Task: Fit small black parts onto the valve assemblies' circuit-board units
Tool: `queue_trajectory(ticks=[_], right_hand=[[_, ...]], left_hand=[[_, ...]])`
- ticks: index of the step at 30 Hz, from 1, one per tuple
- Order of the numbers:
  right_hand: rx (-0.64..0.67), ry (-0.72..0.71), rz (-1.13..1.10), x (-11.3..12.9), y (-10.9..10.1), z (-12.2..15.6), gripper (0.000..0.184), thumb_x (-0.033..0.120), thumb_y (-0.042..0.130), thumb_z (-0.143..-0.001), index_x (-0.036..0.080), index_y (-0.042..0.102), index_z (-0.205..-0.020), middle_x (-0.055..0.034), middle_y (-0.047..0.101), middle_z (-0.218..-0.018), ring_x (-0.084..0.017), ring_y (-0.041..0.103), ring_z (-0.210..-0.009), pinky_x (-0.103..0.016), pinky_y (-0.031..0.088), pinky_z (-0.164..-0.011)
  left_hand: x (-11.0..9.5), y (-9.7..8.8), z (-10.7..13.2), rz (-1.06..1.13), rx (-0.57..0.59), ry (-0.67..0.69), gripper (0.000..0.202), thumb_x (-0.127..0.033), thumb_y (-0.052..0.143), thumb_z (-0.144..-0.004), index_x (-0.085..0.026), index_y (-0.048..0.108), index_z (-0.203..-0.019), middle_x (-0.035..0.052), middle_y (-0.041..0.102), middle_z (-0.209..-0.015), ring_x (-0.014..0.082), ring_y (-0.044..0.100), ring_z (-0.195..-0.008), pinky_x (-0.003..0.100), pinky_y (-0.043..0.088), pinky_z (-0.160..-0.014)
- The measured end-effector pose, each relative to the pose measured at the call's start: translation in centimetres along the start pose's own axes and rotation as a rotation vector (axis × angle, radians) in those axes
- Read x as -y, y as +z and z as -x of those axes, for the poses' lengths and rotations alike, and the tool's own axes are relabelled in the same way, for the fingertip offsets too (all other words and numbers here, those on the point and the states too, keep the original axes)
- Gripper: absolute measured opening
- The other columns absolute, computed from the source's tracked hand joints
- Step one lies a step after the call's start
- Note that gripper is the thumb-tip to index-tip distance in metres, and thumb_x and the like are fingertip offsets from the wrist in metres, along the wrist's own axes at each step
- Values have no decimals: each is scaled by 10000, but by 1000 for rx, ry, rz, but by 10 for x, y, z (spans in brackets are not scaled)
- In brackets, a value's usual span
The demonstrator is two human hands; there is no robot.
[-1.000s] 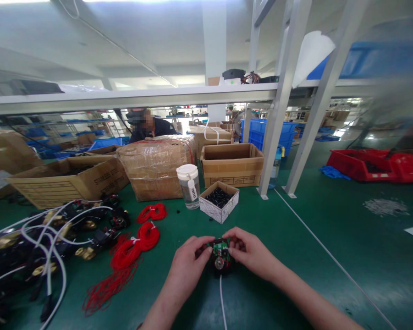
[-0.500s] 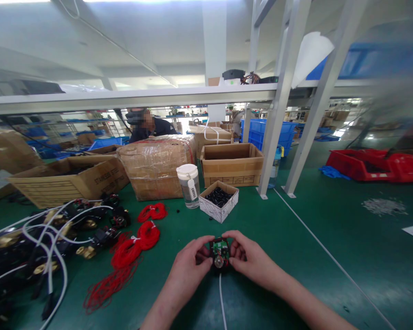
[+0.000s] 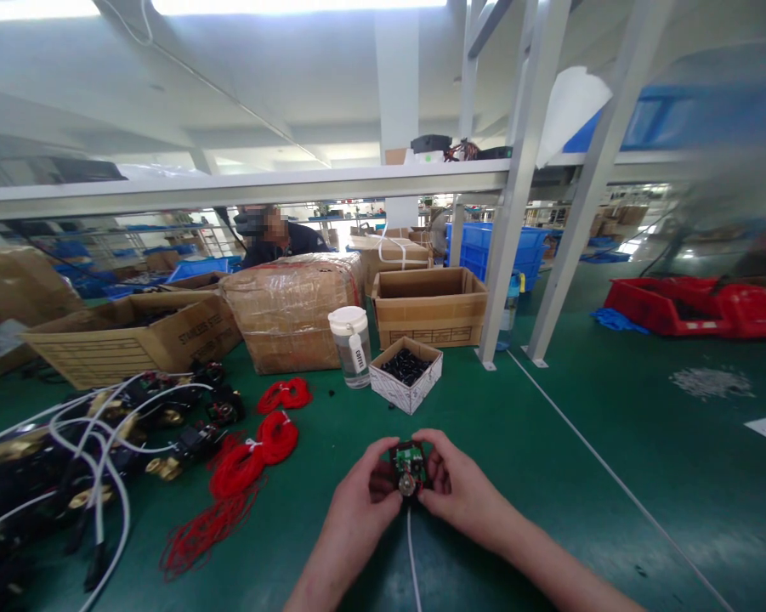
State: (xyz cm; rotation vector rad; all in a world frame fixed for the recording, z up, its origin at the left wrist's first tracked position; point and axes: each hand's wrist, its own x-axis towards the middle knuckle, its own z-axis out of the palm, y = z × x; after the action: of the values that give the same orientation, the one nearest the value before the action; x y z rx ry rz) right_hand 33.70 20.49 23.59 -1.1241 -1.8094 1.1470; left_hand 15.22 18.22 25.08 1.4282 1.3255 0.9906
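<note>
Between my two hands is a small black device [image 3: 409,463] with an exposed green circuit board and a round metal part at its lower end. My left hand [image 3: 365,493] grips its left side, thumb low and index finger at the top edge. Mirroring that on the right side, my right hand [image 3: 454,483] is closed on the same device. A white cable [image 3: 411,552] runs from the device's bottom toward me along the green table [image 3: 331,544]. The far side of the device is hidden.
Bundles of red wire [image 3: 235,467] and a pile of black-and-brass assemblies with white cables [image 3: 102,442] lie left. Ahead stand a small box of black parts [image 3: 408,374], a lidded clear jar [image 3: 350,348] and cardboard boxes [image 3: 430,310]. Metal posts [image 3: 516,195] rise at right; a person sits behind.
Both thumbs have shifted inward and lower on the device, toward its round metal part. The device stays in nearly the same place; the view has moved slightly.
</note>
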Motion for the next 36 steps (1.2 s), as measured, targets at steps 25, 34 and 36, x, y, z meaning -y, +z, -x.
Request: queue_trajectory(ticks=[25, 34, 36], right_hand=[[-208, -97, 467, 48, -68, -60, 285, 244, 498, -912, 205, 576, -1183, -12, 633, -871, -150, 601, -771, -290, 486, -734], [79, 123, 1092, 68, -49, -193, 152, 180, 756, -767, 129, 718, -905, -127, 746, -1021, -261, 686, -1008, -431, 553, -902], [86, 175, 1122, 60, -41, -201, 181, 205, 768, -784, 121, 709, -933, -119, 740, -1050, -242, 683, -1015, -444, 561, -921]], left_hand=[[46, -15, -18, 218, 14, 4, 787, -243, 730, -553, -173, 511, -1305, 52, 681, -955, 216, 652, -846, 339, 498, -793], [73, -12, -25, 192, 35, 106, 761, -267, 730, -597, -206, 535, -1329, 56, 692, -981, 200, 648, -846, 321, 517, -801], [71, -12, -24, 193, 33, 110, 760, -270, 729, -606, -203, 532, -1337, 59, 696, -986, 203, 651, -857, 323, 522, -814]])
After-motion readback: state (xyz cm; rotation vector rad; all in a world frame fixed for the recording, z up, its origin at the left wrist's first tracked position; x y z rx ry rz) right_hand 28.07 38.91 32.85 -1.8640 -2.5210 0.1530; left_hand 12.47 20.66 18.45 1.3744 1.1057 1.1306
